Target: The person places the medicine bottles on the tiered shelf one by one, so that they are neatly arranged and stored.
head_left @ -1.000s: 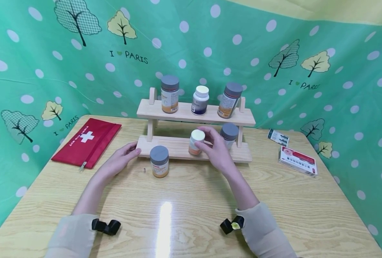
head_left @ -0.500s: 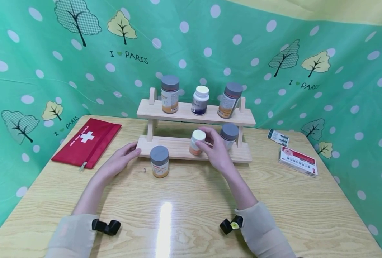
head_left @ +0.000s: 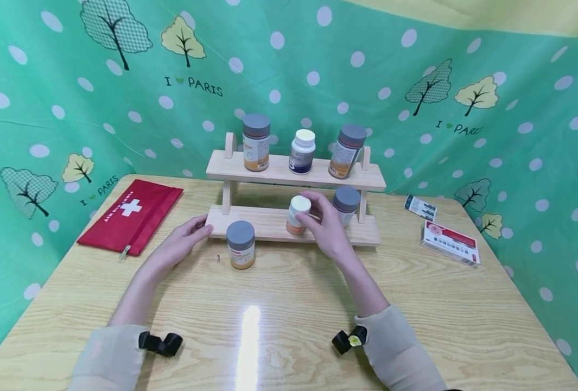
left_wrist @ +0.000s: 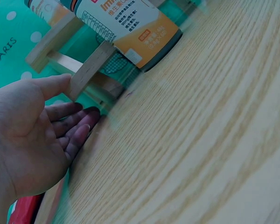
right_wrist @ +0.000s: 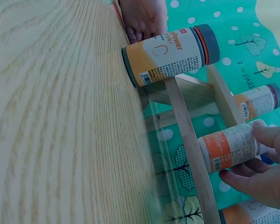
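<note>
My right hand (head_left: 329,225) pinches a small white bottle (right_wrist: 231,148) with an orange label, thumb on one side and fingers on the other. The bottle (head_left: 296,216) stands upright on the lower board of a two-tier wooden shelf (head_left: 269,221). My left hand (head_left: 183,241) holds the left end of that lower board; in the left wrist view its thumb touches the board's end and the fingers (left_wrist: 79,135) curl below. A grey-lidded supplement jar (head_left: 241,247) stands on the table before the shelf. Another grey-lidded jar (head_left: 347,200) sits behind my right hand, partly hidden.
The upper board carries a grey-lidded jar (head_left: 256,144), a white-capped bottle (head_left: 302,153) and another grey-lidded jar (head_left: 347,153). A red first aid pouch (head_left: 132,217) lies at the left. A blister pack (head_left: 420,207) and a medicine box (head_left: 450,243) lie at the right.
The small white bottle and my right hand have shifted very slightly to the right. My left hand stays at the shelf's end.
</note>
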Demonstrator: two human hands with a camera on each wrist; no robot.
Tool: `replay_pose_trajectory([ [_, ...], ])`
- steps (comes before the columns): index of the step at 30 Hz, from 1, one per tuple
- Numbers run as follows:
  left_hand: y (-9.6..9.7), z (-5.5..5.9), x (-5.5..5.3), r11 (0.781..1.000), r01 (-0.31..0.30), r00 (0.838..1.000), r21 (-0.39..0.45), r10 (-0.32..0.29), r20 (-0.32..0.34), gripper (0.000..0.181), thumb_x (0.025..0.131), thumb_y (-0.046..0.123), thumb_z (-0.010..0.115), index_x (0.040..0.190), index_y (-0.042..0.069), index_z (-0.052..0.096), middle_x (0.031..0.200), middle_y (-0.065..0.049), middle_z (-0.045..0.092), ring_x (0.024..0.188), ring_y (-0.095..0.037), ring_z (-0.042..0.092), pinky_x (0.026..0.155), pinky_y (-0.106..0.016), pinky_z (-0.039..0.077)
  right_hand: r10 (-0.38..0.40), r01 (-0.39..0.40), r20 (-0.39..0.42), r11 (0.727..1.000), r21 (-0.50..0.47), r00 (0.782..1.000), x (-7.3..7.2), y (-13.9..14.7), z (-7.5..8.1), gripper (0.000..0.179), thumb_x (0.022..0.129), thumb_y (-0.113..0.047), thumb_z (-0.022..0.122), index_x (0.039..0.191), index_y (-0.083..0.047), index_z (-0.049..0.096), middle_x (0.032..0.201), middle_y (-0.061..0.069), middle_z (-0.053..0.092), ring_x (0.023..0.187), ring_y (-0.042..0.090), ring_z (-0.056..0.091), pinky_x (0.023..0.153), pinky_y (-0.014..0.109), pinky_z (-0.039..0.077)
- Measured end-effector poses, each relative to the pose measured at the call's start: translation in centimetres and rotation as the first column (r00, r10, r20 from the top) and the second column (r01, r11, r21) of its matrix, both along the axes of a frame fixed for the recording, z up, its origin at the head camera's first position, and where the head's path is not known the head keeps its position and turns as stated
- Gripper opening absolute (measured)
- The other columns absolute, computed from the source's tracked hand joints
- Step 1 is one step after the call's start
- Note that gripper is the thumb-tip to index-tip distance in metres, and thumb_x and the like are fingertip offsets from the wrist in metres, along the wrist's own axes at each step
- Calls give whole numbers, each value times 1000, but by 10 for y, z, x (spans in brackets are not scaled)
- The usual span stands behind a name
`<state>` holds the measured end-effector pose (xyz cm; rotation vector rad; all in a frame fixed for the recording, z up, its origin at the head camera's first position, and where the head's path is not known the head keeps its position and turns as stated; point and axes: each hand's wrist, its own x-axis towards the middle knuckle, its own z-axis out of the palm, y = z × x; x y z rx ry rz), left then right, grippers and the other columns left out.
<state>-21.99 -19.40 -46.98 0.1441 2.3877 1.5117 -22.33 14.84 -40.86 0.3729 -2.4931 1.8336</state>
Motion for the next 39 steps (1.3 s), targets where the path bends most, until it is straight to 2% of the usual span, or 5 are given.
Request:
replay_pose_trajectory([
  [29,0,1,1,1000,-4,1000,15,4,-11,80,106,50,49,164,3,19,167,-26,27,157,-44,22,128,-62,21,-33,33,7,999,3,999,0,-2,0,53,96,-2,69,146,-3,50,140,18,60,129,34,61,111,44,53],
  [39,0,1,1,1000,-8,1000,2,8,-13,81,106,51,49,164,3,20,167,-26,27,158,-45,20,128,-63,21,-53,52,-25,999,-10,998,3,-2,2,55,94,-9,75,145,-9,52,140,14,61,128,30,61,112,44,52],
])
